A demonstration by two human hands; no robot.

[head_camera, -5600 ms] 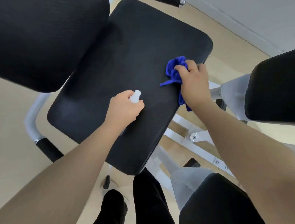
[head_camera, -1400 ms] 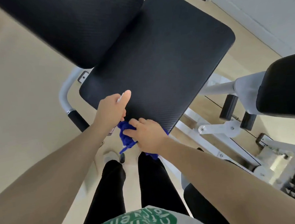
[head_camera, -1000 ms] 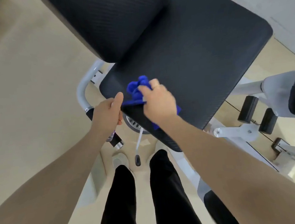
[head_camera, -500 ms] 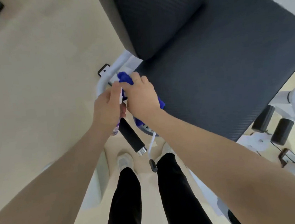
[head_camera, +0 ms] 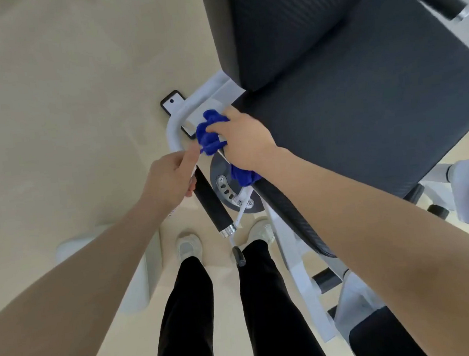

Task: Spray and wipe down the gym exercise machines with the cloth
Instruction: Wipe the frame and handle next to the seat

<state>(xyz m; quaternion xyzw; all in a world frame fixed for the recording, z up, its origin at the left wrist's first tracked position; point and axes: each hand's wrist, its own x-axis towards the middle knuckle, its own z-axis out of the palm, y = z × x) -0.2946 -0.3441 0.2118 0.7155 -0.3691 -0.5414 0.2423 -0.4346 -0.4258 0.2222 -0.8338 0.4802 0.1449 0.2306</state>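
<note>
The right hand [head_camera: 243,143] is clenched around a bunched blue cloth [head_camera: 209,133], fingers curled over the top of the wad, with a second tuft of the same cloth showing below the wrist. The cloth is pressed against the white metal frame tube [head_camera: 174,132] at the corner where the black seat pad [head_camera: 364,115] meets the upright back pad [head_camera: 285,23].

The left hand [head_camera: 171,179] sits just beside it, fingers curled and thumb stretched toward the cloth. It seems to grip something small; only a sliver of pale, printed plastic shows beneath the palm, probably the spray bottle [head_camera: 172,211], though that is hard to confirm.

The cloth looks soft, light and floppy, so it should mould around the round tube. Holding it as a wad in the palm, as here, looks like the surest grip; loose tails could snag on the bolts of the grey adjustment plate [head_camera: 224,184] just below.

Directly under the hands, a black foam handle [head_camera: 213,205] with a chrome end cap angles downward. The foam will likely drag on the cloth, while the painted tube should wipe smoothly.

Further out lie a pale floor, the person's black trousers and light shoes, and more white frame at lower right.
</note>
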